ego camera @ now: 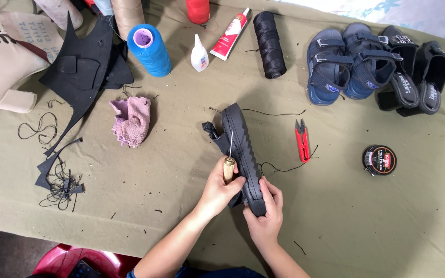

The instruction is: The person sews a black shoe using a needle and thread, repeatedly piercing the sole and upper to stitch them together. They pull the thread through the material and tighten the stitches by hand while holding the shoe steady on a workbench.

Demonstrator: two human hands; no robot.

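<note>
A black shoe [241,149] lies on its side on the olive cloth-covered table [171,170], its ridged sole facing up and right. My left hand [219,189] grips a sewing awl [228,163] with a wooden handle; its metal needle points up along the sole's edge. My right hand [264,212] clasps the heel end of the shoe from below. A black thread [279,167] trails from the shoe toward the right.
Red thread snips [302,141] lie right of the shoe, a round polish tin [379,160] farther right. Blue sandals [343,62] and black sandals [413,72] sit at the back right. A blue thread cone [149,50], glue bottles, a black spool [269,44], a pink rag [131,121] and black scraps [81,72] lie left.
</note>
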